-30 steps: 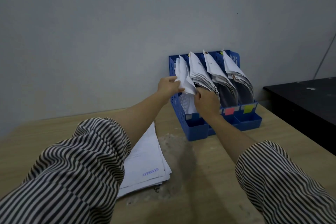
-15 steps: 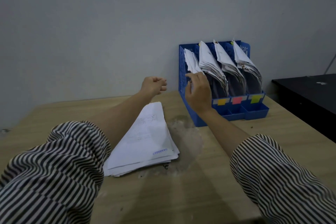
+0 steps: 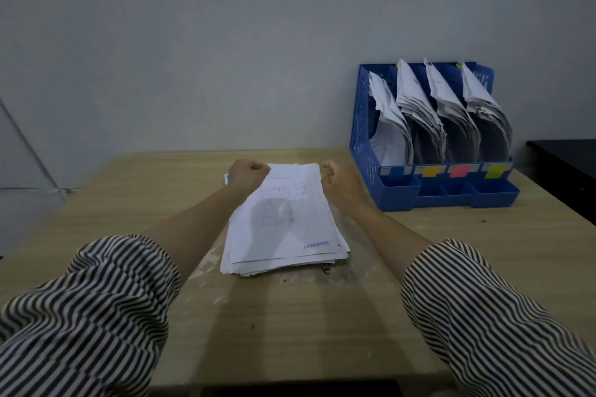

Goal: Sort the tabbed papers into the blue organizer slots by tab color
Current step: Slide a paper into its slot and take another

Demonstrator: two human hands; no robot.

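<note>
Left hand [image 3: 248, 175]: fingers curled, at the far left corner of the paper stack [image 3: 283, 219]; a pinch on the top sheet cannot be told.
Right hand [image 3: 338, 184]: curled at the far right corner, probably ready to lift.
Organizer [image 3: 364, 151]: at 2 o'clock from the stack, all slots filled with papers.

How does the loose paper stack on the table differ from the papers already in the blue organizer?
The loose white paper stack lies flat on the wooden table; the filed papers stand leaning in the blue plastic organizer. The loose stack is one pile; the filed papers are split across four slots. Both are white printed sheets.
</note>
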